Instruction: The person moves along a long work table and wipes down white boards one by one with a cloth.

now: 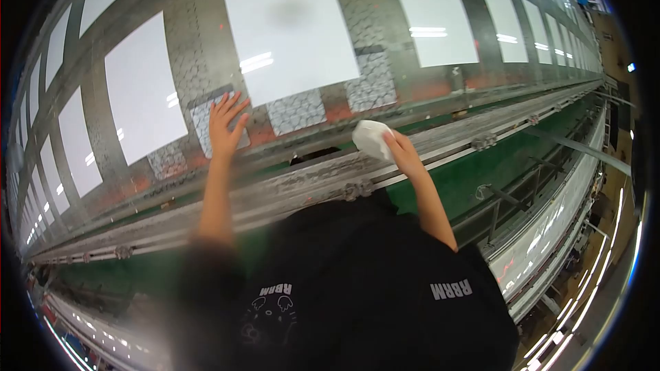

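Note:
My left hand (225, 124) lies with its fingers spread on a grey cracked-pattern patch (201, 124) of the long table, just left of the lower corner of a large white sheet (292, 34). In my right hand (404, 154) is a white, rounded, thick pad-like thing (371, 139), gripped at its right side. Whether it is a folded cloth or a roll, I cannot tell. It is over the table's near edge, below another cracked-pattern patch (371, 82).
More white sheets (144, 89) lie in rows along the table. A metal rail (309, 182) with clamp-like fittings (485, 141) runs along the near edge, close to my body. Green surface (467, 165) shows beyond it. Another long table (550, 240) stands at the lower right.

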The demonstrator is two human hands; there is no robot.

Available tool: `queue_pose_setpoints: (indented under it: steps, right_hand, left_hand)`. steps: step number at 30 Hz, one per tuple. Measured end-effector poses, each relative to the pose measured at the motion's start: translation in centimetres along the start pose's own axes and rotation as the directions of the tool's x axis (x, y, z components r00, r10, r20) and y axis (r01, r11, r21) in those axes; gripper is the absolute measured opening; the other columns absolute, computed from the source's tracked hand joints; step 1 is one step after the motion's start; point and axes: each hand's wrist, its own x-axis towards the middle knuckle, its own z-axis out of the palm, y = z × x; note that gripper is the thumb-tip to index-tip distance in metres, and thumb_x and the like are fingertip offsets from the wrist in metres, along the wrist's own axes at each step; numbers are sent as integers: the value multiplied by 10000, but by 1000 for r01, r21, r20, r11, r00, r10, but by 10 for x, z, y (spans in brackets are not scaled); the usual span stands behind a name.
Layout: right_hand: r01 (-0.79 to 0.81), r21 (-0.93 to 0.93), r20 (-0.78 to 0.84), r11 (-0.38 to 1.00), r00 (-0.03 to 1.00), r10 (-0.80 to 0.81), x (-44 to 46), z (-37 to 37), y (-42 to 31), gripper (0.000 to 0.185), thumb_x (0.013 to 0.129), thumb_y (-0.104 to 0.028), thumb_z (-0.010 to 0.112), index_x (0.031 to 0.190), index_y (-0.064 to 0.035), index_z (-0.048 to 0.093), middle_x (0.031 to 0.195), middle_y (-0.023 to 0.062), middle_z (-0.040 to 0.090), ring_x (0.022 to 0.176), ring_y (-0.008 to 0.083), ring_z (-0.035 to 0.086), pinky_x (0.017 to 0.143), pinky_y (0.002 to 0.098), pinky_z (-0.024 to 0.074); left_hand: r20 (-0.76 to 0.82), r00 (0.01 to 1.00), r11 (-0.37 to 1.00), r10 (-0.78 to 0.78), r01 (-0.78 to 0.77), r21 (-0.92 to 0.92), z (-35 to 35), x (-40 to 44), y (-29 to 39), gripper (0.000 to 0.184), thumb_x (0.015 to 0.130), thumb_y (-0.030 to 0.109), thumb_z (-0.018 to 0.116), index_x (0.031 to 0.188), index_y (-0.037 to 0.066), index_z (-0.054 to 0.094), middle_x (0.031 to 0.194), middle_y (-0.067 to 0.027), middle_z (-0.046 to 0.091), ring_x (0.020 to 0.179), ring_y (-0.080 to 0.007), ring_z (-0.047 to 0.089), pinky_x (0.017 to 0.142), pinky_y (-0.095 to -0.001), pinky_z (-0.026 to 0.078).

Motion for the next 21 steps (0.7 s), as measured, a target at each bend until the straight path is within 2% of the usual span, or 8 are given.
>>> queue_pose_setpoints:
  steps: [2, 4, 7, 10, 12, 14, 16, 21]
  right_hand:
    - [-160, 98, -244, 982, 953, 180, -32, -39, 3, 435, 989, -351, 467, 1159, 26, 604, 1043, 56, 639, 955, 128, 551, 870, 278, 428]
    - [-66, 324, -469, 944, 855, 221, -51, -71, 6, 448, 985, -369, 472, 1162, 22, 599, 1078, 91, 630, 998, 138, 557, 906, 284, 421]
    - [122, 482, -658, 868, 704, 267, -52, -117, 1, 484, 990, -376, 454, 1223, 35, 555, 1153, 113, 608, 1041, 169, 563, 918, 300, 424]
    - [86, 232, -748, 969, 653, 121, -15, -166, 2, 500, 999, -370, 428, 1280, 35, 512, 1219, 136, 574, 1076, 197, 559, 933, 310, 422]
    - [2, -87, -651, 996, 757, -58, 25, -192, 1, 480, 998, -333, 414, 1332, 7, 478, 1308, 136, 535, 1218, 255, 494, 1026, 362, 358]
    - [168, -749, -352, 641, 718, -600, 78, -198, 2, 436, 984, -288, 414, 1364, -85, 477, 1424, 120, 443, 1351, 284, 361, 1114, 434, 235]
    - [250, -902, 24, 351, 842, -539, 124, -200, -1, 438, 960, -268, 425, 1393, -222, 460, 1511, 61, 324, 1414, 292, 241, 1143, 498, 136]
    - [484, -843, 316, 233, 798, -513, 205, -212, 4, 464, 942, -305, 443, 1399, -384, 416, 1531, 5, 286, 1403, 268, 268, 1133, 538, 161]
  left_hand:
    - [-24, 977, 951, -213, 202, -235, 2, 9, 0, 342, 898, 312, 592, 1149, 90, 659, 1263, -105, 579, 1214, -302, 482, 1064, -468, 290]
    - [50, 852, 700, -521, 460, -546, 2, 22, 16, 344, 921, 291, 568, 1139, 36, 642, 1210, -144, 592, 1150, -306, 516, 1025, -432, 338]
    - [-420, 824, 921, -380, 379, -91, 55, 44, 91, 322, 928, 249, 560, 1119, -4, 612, 1128, -173, 595, 1065, -312, 537, 970, -409, 375]
    - [-275, 959, 992, -71, 37, -125, 129, 74, 175, 299, 880, 205, 616, 1122, 32, 591, 1140, -154, 589, 1123, -326, 514, 996, -448, 361]
    - [-48, 996, 981, 80, -87, -176, 185, 94, 222, 335, 853, 216, 636, 1146, 60, 588, 1250, -135, 543, 1214, -347, 463, 1058, -518, 289]
    - [21, 988, 979, 152, -148, -143, 229, 113, 263, 355, 852, 246, 637, 1166, 87, 593, 1308, -111, 515, 1271, -338, 418, 1088, -544, 236]
    - [16, 985, 985, 173, -172, -31, 270, 128, 286, 371, 854, 271, 638, 1189, 117, 601, 1334, -87, 503, 1313, -320, 381, 1109, -552, 195]
    - [35, 996, 978, 88, -93, 185, 301, 129, 289, 439, 837, 306, 651, 1256, 192, 590, 1365, -29, 496, 1324, -292, 373, 1109, -543, 207]
